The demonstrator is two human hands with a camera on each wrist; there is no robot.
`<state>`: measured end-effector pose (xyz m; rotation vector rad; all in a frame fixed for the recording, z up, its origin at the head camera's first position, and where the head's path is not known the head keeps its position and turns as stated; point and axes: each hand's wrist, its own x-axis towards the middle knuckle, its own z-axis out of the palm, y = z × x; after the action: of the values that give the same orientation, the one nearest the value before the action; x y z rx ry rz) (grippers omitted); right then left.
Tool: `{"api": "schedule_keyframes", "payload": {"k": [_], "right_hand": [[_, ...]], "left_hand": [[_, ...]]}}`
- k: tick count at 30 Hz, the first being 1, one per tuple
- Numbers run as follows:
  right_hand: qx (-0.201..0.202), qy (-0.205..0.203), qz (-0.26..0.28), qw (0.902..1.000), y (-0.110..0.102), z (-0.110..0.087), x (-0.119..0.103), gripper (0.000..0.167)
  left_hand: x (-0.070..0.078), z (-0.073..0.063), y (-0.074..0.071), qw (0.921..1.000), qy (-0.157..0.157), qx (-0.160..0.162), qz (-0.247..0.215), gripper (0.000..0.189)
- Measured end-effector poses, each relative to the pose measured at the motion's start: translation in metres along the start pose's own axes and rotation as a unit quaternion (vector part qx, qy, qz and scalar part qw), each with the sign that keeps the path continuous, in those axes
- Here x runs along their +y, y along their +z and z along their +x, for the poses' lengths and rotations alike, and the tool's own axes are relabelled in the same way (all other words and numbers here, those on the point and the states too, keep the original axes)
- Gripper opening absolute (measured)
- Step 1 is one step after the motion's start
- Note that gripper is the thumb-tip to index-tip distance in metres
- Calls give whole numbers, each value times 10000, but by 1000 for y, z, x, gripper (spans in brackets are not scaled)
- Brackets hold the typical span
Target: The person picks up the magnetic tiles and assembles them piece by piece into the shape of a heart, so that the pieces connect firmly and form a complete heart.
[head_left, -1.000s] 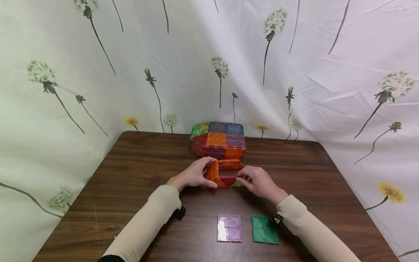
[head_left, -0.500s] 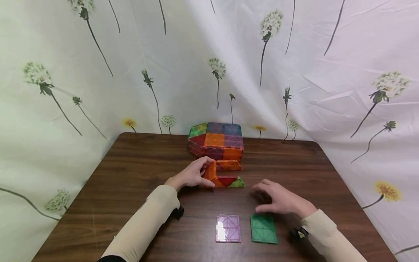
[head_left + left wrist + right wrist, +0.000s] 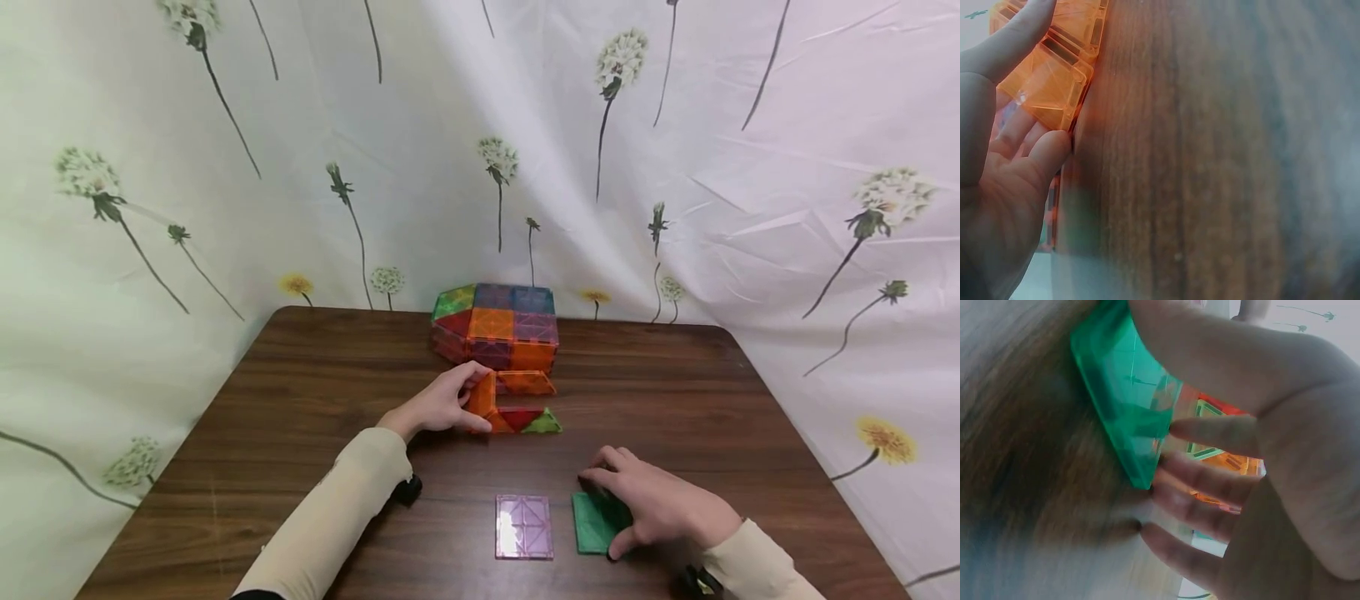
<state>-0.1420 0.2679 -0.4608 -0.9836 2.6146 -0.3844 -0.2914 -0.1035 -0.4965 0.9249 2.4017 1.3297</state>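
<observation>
My left hand (image 3: 441, 402) grips a small frame of standing magnetic tiles by its left end, thumb at the front and fingers behind the orange tile (image 3: 483, 395). Its front side has a red triangle tile (image 3: 517, 418) and a lime triangle tile (image 3: 545, 423). Another orange tile (image 3: 525, 382) forms the back side; the right end is open. My right hand (image 3: 663, 504) spans a green square tile (image 3: 1129, 394) lying on the table, thumb at its near corner and fingertips at its far edge. The palm covers the tile's right part in the head view.
A larger block of colourful magnetic tiles (image 3: 492, 323) stands just behind the small frame. A purple square tile (image 3: 523, 527) lies flat left of the green one. A flower-print cloth (image 3: 435, 150) hangs behind the dark wooden table (image 3: 315, 367).
My right hand has left the lime triangle at the frame and moved right and toward me, down onto the green square tile. The left hand has kept its grip on the frame.
</observation>
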Motion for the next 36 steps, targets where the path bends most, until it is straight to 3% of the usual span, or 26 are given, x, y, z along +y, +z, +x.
{"api": "schedule_keyframes", "payload": {"k": [5, 15, 21, 28, 36], "right_hand": [[108, -47, -126, 9999, -1, -2, -2, 75], [143, 101, -254, 9995, -5, 5, 2, 77], [721, -1, 50, 9974, -17, 13, 18, 79], [1548, -372, 442, 9863, -28, 32, 41, 80], [1780, -389, 897, 9792, -30, 60, 58, 82]], "left_hand": [[2, -1, 0, 10000, -40, 8, -44, 80], [4, -2, 0, 9999, -98, 15, -90, 79], [4, -1, 0, 9999, -82, 2, -91, 79], [2, -1, 0, 9999, -54, 9, -102, 78], [2, -2, -1, 9999, -46, 6, -95, 77]]}}
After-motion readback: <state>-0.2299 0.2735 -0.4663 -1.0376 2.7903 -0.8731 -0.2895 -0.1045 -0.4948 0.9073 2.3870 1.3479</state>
